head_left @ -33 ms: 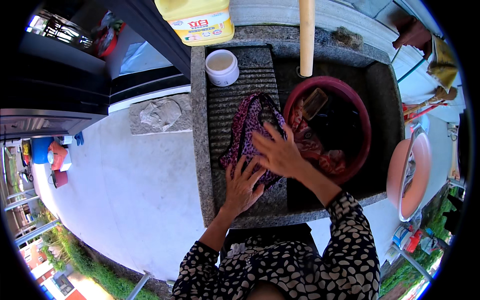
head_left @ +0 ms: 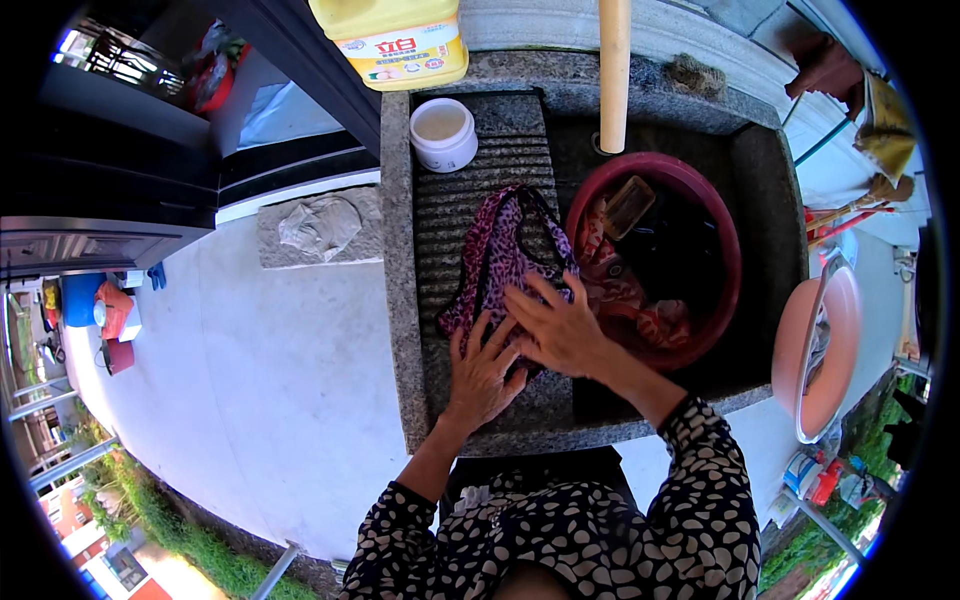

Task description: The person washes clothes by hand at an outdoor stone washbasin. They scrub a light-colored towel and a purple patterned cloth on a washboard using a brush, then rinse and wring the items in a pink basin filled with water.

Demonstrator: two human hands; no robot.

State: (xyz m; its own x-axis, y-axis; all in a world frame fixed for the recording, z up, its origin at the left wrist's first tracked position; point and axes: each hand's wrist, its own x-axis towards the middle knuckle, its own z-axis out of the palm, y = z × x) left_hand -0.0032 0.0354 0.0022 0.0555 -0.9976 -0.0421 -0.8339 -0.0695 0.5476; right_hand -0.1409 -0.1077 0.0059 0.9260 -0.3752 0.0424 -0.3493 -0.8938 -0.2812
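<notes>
And here's the cloth point(head_left: 510, 235), purple and leopard-spotted with dark edging, spread on the grey stone ribs point(head_left: 455, 205) at the left side of the sink point(head_left: 394, 300), its long axis running away from the person and its far end bare of fingers! Both hands are on the near half, so most of the fabric lies ahead of them: the left hand point(head_left: 482, 372) covers the near left corner, palm down, fingers fanned apart; the right hand point(head_left: 552, 325) lies a little farther up at the right edge, fingers spread too, pointing up and left. Neither is balled into a fist, though whether any fold is pinched underneath, one cannot tell. They sit side by side, almost meeting, and the right one is nearer the round plum-red basin point(head_left: 733, 250), just beside the cloth, where a red-and-pale cloth point(head_left: 612, 290) lies rumpled near a blocky brown brush point(head_left: 629, 207) over dark contents. What textures here: rough, speckled granite, ridges in even rows, limp printed fabric, a smooth white jar point(head_left: 443, 140) standing up on the ribs, and a glossy yellow jug point(head_left: 395, 40) beyond it, by the sink's far left corner
</notes>
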